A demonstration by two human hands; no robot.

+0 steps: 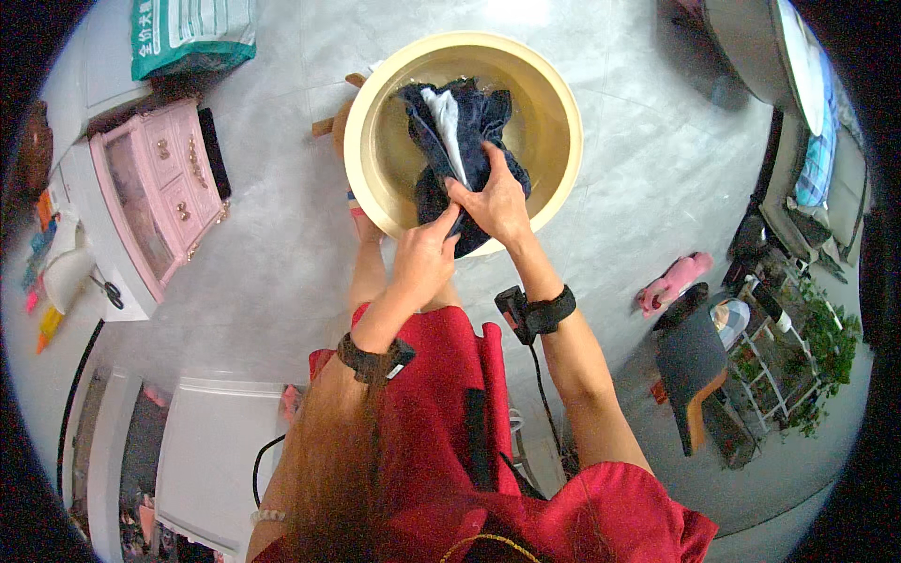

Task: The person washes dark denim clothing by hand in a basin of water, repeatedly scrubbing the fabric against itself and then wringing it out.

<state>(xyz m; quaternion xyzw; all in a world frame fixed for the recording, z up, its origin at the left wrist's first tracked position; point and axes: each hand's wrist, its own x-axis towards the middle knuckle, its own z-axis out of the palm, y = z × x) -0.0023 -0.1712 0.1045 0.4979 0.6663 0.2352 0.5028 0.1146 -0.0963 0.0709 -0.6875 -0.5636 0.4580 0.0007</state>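
A cream plastic basin (567, 134) stands on the floor before my feet, and what looks like shallow water covers its bottom. Bunched inside is a dark navy garment (438, 134) with a white strip of fabric (448, 123) showing along an opened fold. My left hand (424, 257) pinches the garment's near edge above the basin's near rim. Close beside it, my right hand (498, 200) grips the cloth with the thumb towards the left hand and the index finger stretched forward along it. The garment's underside is hidden.
To the left are a pink drawer cabinet (165, 190), scissors (109, 292) and a green-and-white bag (193, 42). A pink plush toy (674, 283), a dark chair (690, 380) and a plant rack (781, 366) stand right. A wooden-legged stool (339, 123) is partly behind the basin.
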